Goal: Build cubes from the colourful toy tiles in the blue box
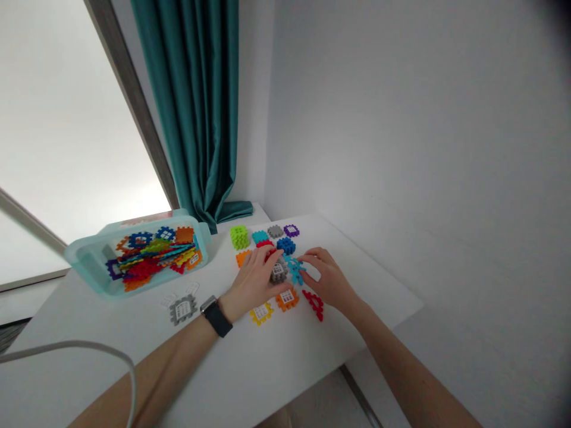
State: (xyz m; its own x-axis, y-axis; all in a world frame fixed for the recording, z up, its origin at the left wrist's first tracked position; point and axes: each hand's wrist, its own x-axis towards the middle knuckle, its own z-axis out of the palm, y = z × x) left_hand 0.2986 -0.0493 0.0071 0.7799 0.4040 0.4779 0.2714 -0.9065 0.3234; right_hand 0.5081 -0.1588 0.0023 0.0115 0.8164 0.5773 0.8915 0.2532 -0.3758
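Note:
My left hand [256,276], with a watch on its wrist, curves over a grey notched building tile [279,271] bearing a white label. Its thumb and index finger lie around the tile's edges; part of the tile is hidden under them. My right hand [332,282] has thumb and index finger at the right edge of a light blue notched tile [294,270], which lies against the grey one. Nearer me are an orange labelled tile [287,299], a yellow labelled tile [262,313] and a red triangular piece [314,304]. Behind the hands sits a dark blue stack [286,245].
A clear teal bin [100,284] full of mixed tiles stands at the left. A green cube [239,236] and a purple tile [291,230] are at the back. A grey tile [182,310] lies left of my watch. A white cable [80,344] crosses the lower left.

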